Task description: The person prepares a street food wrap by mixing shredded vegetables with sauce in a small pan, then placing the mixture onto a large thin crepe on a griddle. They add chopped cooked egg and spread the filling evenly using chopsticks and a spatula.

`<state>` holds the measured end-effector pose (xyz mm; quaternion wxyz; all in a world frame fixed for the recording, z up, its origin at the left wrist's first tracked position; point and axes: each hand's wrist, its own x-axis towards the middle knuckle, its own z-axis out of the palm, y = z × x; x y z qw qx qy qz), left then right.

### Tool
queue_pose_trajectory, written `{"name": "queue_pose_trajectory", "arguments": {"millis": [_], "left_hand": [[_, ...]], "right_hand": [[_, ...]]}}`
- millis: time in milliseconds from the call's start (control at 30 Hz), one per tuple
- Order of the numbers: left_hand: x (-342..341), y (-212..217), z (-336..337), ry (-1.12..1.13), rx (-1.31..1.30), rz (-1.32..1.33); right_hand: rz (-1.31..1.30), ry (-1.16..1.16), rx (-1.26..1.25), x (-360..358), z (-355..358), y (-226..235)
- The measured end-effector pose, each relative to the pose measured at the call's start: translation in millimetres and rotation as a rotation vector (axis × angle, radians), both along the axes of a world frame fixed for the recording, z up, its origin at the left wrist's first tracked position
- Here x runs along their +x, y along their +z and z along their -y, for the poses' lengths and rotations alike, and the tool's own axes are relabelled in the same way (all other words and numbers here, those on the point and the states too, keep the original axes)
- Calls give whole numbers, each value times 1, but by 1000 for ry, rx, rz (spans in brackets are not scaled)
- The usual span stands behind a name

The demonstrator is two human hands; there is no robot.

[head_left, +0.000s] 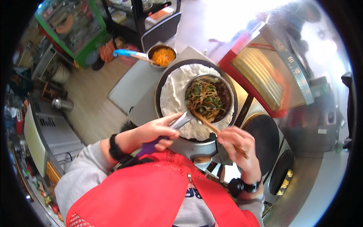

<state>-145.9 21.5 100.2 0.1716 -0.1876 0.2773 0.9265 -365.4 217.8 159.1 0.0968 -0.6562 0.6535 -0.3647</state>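
Note:
My left hand (157, 135) is closed round the purple-and-metal handle of a steel saucepan (229, 99). The pan hangs over the right part of a pale flatbread (172, 96), tilted so that its inside shows. In it lies a mix of shredded vegetables and green leaves (204, 96). With my right hand (238, 143) I grip a wooden spoon (206, 123), whose far end reaches into the vegetables. The flatbread spreads over a round black griddle (159, 85). What the pan covers of the bread is hidden.
Behind the griddle stands a pot of orange shreds (164, 56) with a blue-handled utensil (128, 53). A red-framed glass warming cabinet (261, 72) stands to the right. Two more round black griddles (261, 142) lie beside my right arm. Tool handles (202, 160) lie at the counter's front.

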Motion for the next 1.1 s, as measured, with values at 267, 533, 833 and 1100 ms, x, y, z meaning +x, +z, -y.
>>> {"name": "queue_pose_trajectory", "arguments": {"millis": [267, 533, 833, 1100], "left_hand": [[-4, -5, -1, 58, 136, -102], [1, -12, 2, 76, 156, -76], [0, -18, 6, 77, 194, -80], [2, -15, 8, 111, 119, -22]], "right_hand": [[109, -87, -8, -5, -3, 1], [255, -186, 95, -9, 6, 0], [178, -338, 89, -15, 15, 0], [130, -257, 29, -12, 12, -3]]}}
